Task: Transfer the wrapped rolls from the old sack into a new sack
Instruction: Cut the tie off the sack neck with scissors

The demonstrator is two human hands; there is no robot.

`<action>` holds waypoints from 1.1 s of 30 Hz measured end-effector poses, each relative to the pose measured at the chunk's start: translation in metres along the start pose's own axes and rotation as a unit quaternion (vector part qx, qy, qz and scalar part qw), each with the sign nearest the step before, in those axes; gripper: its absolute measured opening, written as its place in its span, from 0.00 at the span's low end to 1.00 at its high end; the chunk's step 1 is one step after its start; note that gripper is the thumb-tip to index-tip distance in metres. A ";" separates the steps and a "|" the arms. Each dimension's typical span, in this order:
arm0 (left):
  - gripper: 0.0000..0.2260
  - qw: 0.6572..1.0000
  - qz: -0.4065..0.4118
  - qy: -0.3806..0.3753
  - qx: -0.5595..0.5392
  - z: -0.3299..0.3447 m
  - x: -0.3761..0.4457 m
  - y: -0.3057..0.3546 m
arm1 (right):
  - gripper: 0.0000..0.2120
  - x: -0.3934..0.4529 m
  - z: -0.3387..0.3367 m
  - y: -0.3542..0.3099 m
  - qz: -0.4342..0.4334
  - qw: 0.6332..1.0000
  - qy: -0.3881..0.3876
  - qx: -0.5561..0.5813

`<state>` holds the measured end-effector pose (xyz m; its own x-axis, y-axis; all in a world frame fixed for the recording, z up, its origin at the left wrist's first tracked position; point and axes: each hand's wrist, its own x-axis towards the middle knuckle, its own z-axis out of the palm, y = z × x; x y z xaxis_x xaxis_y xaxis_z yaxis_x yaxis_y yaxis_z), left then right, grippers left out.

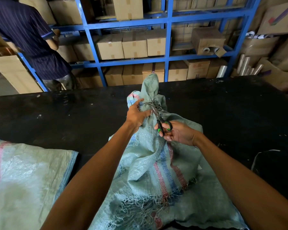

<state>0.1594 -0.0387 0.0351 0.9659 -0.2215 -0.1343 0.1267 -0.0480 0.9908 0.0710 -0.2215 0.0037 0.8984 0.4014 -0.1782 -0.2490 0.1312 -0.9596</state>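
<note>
Your left hand (136, 113) grips the tied neck of the old sack (156, 171), which lies mid-table, reaching the near edge. Your right hand (176, 132) holds scissors (161, 122), blades at the tie. A second sack (23, 180) lies flat at the near left corner.

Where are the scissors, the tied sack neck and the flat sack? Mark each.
scissors (164, 126): head view, black-and-green handle.
tied sack neck (154, 106): head view, bunched cloth at the tie.
flat sack (27, 176): head view, middle of its face.

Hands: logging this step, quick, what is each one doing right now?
Left hand: grips the sack neck below the tie.
Right hand: holds scissors, blades at the tie.
</note>
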 end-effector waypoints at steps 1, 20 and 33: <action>0.32 1.000 0.007 -0.004 0.020 0.002 -0.002 0.000 | 0.20 0.003 0.001 -0.002 -0.005 1.000 0.005 0.004; 0.37 0.993 0.034 -0.071 0.090 -0.001 -0.010 -0.013 | 0.13 0.009 0.004 -0.024 -0.047 0.993 0.093 0.046; 0.34 0.999 -0.009 -0.036 -0.012 0.022 -0.043 -0.032 | 0.09 -0.098 -0.063 0.081 0.055 0.884 0.431 -0.176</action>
<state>0.1093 -0.0489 0.0087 0.9448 -0.2897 -0.1528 0.1507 -0.0297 0.9881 -0.0143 -0.3072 -0.0700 0.8558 -0.4640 -0.2288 -0.3598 -0.2161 -0.9076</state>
